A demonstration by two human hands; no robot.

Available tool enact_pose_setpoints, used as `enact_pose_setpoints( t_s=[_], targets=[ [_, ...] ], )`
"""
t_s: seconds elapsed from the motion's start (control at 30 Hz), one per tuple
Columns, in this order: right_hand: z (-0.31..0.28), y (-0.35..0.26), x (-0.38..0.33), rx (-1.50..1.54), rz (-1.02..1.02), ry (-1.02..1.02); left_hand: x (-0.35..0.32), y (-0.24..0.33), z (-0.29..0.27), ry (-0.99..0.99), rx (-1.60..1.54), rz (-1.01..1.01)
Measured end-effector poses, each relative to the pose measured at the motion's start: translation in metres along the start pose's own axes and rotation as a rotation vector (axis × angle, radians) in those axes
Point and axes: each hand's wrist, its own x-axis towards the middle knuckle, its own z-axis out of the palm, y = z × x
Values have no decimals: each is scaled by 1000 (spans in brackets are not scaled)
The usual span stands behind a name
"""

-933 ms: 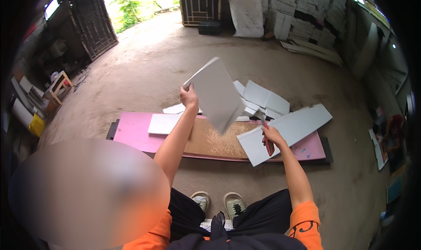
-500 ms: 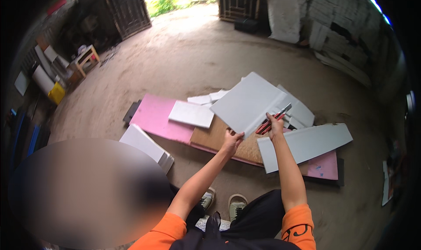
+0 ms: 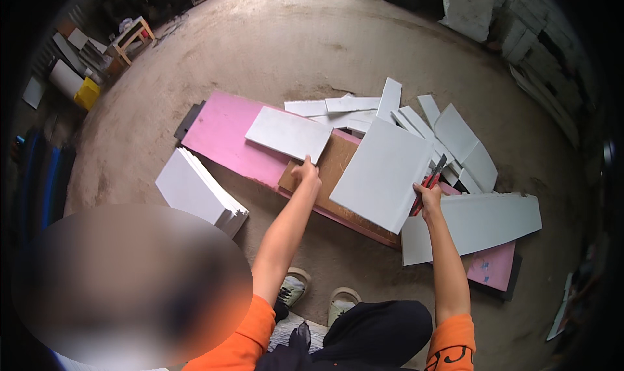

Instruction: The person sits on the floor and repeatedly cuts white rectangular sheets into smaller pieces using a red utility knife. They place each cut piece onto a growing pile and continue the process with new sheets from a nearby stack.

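A red utility knife (image 3: 426, 187) with a dark end is gripped in my right hand (image 3: 429, 200), which also meets the right edge of a large white board (image 3: 383, 172). That board lies tilted over a brown board (image 3: 344, 150). My left hand (image 3: 305, 173) is at the near edge of a smaller white board (image 3: 289, 133), thumb up and apart from the bent fingers. Whether it touches that edge I cannot tell. The smaller board rests on a long pink board (image 3: 227, 127), partly overlapping the brown one.
Several white strips (image 3: 354, 104) lie in a loose pile beyond the boards. A long white panel (image 3: 481, 221) covers the pink board's right end. To the left stands a stack of white boards (image 3: 198, 189). A small wooden table (image 3: 133, 39) is far left.
My left hand has let go of the large white board and moved left to the smaller one. The large board has come down nearer. My view has tilted downward.
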Motion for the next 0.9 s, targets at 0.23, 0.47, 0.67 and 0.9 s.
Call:
enact_pose_setpoints(
  t_s=[0.23,0.47,0.67,0.9],
  targets=[
    [45,40,6,-208,74,-208,20,11,-11,-90,142,113],
    [74,18,17,-303,-148,-77,0,54,-85,-565,241,196],
    [105,-26,-17,-168,48,-408,-35,49,-121,-809,552,253],
    [100,6,-36,-205,5,-284,-38,32,-127,-928,662,210]
  ],
)
